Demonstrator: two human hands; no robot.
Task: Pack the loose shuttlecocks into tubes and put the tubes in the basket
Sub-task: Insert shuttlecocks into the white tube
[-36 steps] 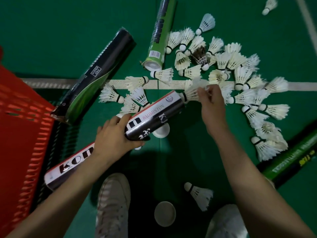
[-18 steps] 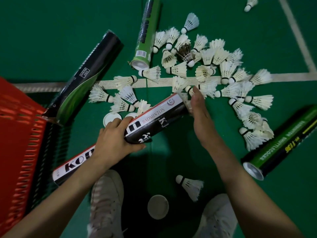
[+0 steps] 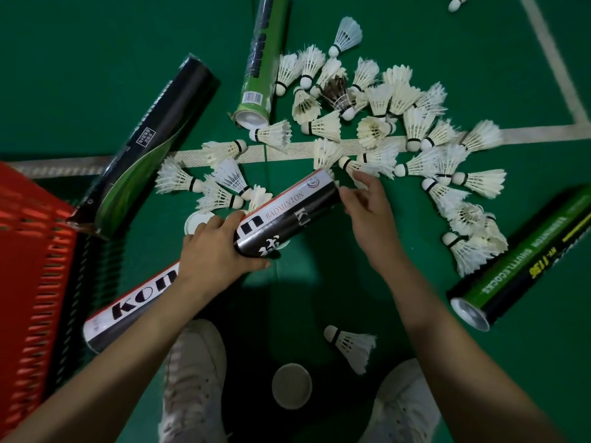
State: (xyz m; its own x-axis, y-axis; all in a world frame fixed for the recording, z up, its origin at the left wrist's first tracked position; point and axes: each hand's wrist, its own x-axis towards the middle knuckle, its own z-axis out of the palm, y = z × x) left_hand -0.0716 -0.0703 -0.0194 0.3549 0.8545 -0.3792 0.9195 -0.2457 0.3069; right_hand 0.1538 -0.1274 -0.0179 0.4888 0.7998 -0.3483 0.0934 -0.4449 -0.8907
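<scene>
Your left hand (image 3: 220, 251) grips the tube (image 3: 287, 215) round its middle. Your right hand (image 3: 367, 207) sits at the tube's far mouth, fingers curled; I cannot tell whether they hold anything. Loose shuttlecocks (image 3: 374, 129) lie just beyond that hand.

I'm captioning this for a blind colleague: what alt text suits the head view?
Seen from above, a person's left hand grips a black-and-white tube while the right hand is at its far mouth. Loose white shuttlecocks and three more tubes lie on the green floor; a red basket stands at left.
</scene>
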